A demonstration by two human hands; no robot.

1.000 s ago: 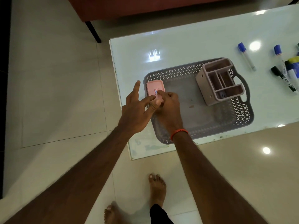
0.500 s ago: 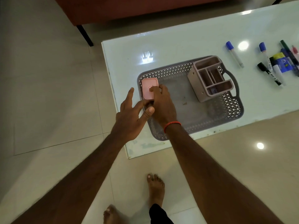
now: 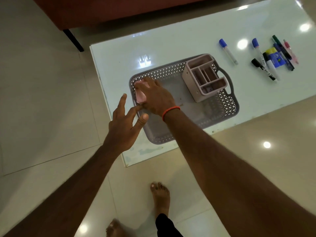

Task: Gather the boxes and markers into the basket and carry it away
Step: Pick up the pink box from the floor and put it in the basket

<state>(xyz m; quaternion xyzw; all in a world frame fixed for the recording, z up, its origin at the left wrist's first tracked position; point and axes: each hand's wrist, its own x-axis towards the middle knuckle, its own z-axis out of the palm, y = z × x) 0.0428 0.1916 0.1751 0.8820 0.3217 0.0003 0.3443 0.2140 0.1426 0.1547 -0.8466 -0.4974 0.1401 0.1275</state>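
Observation:
A grey lattice basket (image 3: 229, 106) lies on the glass table. In its far right corner stands a pinkish box with compartments (image 3: 193, 77). My right hand (image 3: 155, 94) is shut on a small pink box (image 3: 140, 96) at the basket's far left corner, covering most of it. My left hand (image 3: 126, 124) hovers open just left of the basket, fingers spread, one fingertip near the pink box. Several markers (image 3: 273, 57) lie on the table to the right, and a blue-capped marker (image 3: 228, 51) lies apart from them.
The glass table (image 3: 171, 43) has its near edge and left corner close to the basket. A dark red sofa (image 3: 102, 11) with a black leg stands behind it. My bare feet (image 3: 159, 197) are on the tiled floor below.
My right hand has pushed the pink box down into the basket's far left corner and now covers it. My left hand has drawn back slightly, fingers spread.

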